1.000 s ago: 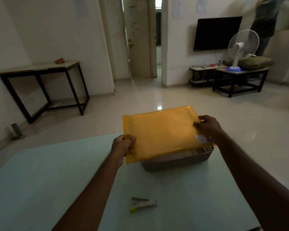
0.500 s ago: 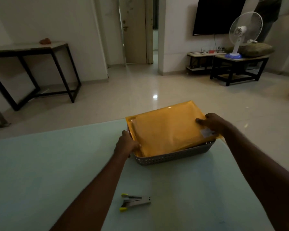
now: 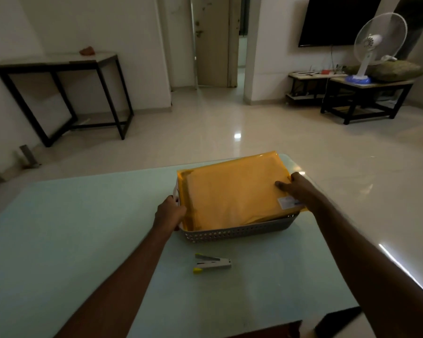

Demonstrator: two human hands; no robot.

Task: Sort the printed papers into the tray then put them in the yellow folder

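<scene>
The yellow folder (image 3: 232,193) lies flat inside the grey perforated tray (image 3: 237,231) near the far edge of the pale green table (image 3: 71,240). Its right edge sticks out over the tray's rim, and it bears a small white label at its near right corner. My left hand (image 3: 170,212) grips the folder's left edge at the tray's left rim. My right hand (image 3: 294,187) rests on the folder's right side, thumb on top. The printed papers are hidden; a lighter rectangle shows faintly through the folder.
A small stapler (image 3: 211,263) with yellow tips lies on the table in front of the tray. A dark flat object (image 3: 337,322) sits at the table's near right corner. Beyond are the tiled floor, a black-framed side table (image 3: 59,67) and a fan (image 3: 374,45) on a low table.
The folder came down from above the tray and now rests inside it. Both hands followed it down and stayed on its edges. The camera tilted down.
</scene>
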